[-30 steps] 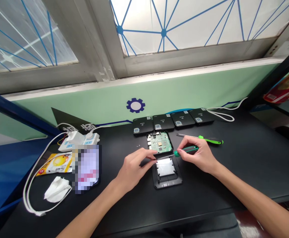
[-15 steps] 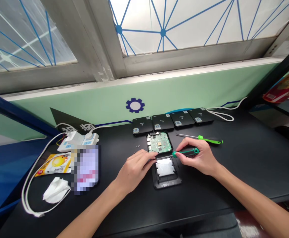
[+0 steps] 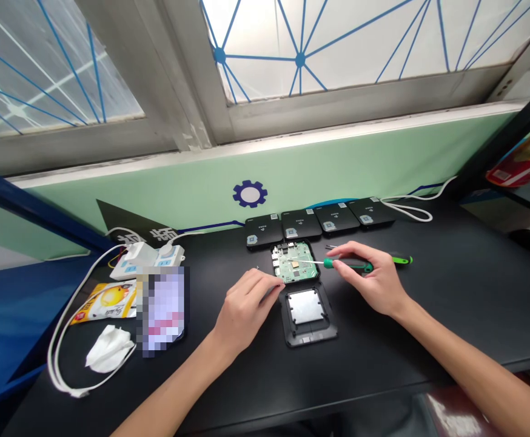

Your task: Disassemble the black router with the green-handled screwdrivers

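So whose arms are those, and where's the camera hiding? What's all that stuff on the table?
There's no robot here: those are a person's own bare arms. The camera sits on their head, looking forward and down, so you see roughly what they see.

The right hand holds a green screwdriver, its thin metal part reaching over the circuit board in an open black box. The left hand has its fingertips at the box's near left corner; I can't tell whether they hold anything.

Nearer the person lies a flat black cover. Four closed boxes line up behind. Another screwdriver lies to the right. On the left are a power strip, a snack packet and a crumpled tissue.
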Motion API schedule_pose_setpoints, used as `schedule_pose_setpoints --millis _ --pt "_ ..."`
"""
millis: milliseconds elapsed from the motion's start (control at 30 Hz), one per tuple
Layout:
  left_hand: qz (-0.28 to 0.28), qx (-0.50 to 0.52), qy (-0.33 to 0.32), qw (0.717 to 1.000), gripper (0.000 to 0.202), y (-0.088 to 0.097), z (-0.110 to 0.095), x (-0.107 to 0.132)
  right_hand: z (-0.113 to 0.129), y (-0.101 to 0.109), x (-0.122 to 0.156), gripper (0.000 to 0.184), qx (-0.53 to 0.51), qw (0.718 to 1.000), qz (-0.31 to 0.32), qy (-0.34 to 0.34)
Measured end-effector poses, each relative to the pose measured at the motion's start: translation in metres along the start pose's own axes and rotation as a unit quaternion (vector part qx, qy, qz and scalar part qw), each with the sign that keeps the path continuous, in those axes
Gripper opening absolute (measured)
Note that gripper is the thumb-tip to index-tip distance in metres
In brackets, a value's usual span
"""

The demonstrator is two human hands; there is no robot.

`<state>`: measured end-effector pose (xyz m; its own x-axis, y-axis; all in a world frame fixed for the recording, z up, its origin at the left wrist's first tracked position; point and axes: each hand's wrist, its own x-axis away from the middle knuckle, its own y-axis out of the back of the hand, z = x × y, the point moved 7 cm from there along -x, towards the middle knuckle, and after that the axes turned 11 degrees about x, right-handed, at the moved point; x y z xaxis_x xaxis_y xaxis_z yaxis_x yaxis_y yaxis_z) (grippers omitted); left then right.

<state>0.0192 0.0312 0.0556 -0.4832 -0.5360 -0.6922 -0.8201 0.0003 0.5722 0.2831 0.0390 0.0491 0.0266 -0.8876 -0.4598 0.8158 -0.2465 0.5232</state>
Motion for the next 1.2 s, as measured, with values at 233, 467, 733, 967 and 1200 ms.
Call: schedule_pose_setpoints --millis 233,467,733,967,1200 --pt "-0.014 0.018 -0.003 1.0 0.018 0.003 0.001 -0.001 -0.019 0.024 -0.011 0.014 0.214 0.975 -0.055 -0.003" --pt "0.004 0.029 -0.005 1.0 0.024 0.0 0.002 0.001 -0.036 0.018 -0.014 0.003 0.348 0.935 0.042 0.048" --pt "0.015 0.024 0.004 1.0 0.022 -0.001 0.006 0.001 -0.049 0.016 -0.011 0.007 0.407 0.91 0.077 0.03" --pt "0.024 0.021 0.006 0.999 0.016 -0.003 0.006 0.002 -0.064 0.015 -0.009 0.022 0.369 0.921 0.124 0.027" --pt "0.034 0.029 -0.014 0.999 0.02 -0.004 -0.003 0.001 -0.072 0.017 -0.008 0.019 0.307 0.947 0.089 0.025"
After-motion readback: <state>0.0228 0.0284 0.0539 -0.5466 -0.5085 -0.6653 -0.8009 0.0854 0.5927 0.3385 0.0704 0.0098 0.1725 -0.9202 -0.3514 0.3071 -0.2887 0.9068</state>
